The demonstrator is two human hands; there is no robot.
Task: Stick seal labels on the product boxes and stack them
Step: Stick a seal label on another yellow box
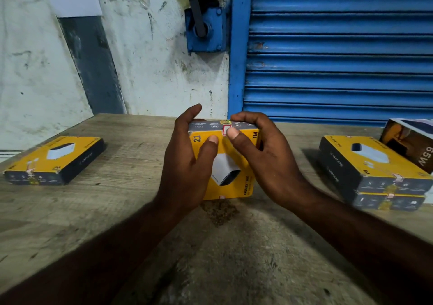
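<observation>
Yellow product box is at the middle of the desk, tilted up between both hands. Left hand clasps its left side, fingers curled over the far top edge, thumb flat on the yellow face. Right hand clasps its right side, thumb pressing the seal label at that top edge. Left of this box lies one sealed box; right of it, a stack of two.

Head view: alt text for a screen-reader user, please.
The left hand and right hand hold a yellow product box upright over a wooden table, right thumb on the seal label at its top edge. A single box lies left; a two-box stack sits right.
</observation>
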